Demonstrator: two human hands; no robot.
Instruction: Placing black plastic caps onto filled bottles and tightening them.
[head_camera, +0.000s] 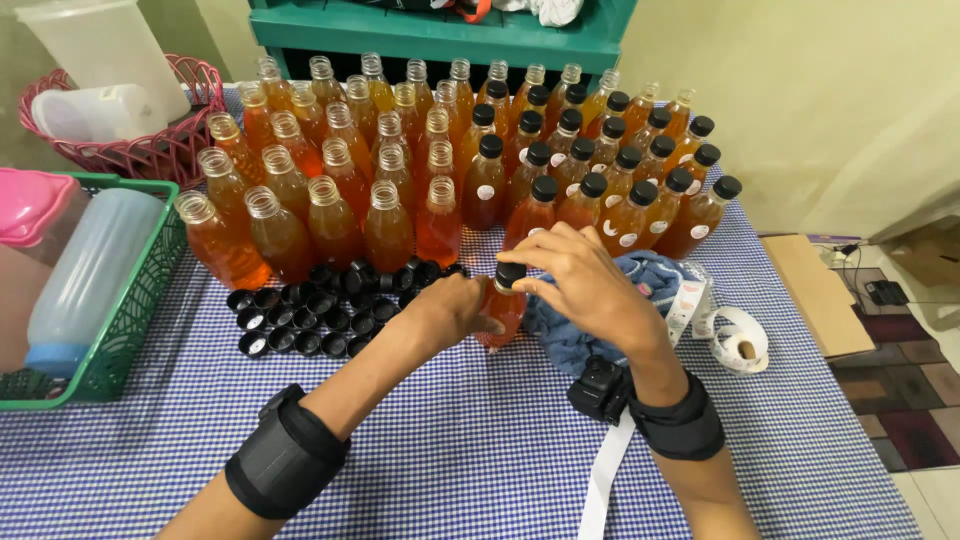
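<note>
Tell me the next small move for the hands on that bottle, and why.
Probably keep twisting the black cap down until it seats. The right hand pinches the cap from above while the left hand grips the amber bottle upright. Capped bottles stand grouped at right, uncapped ones at left.

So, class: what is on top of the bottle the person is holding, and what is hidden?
A black cap sits on the bottle, pinched by the right hand; the left hand grips the body. Hands cover most of the bottle; the cap's tightness cannot be seen.
</note>
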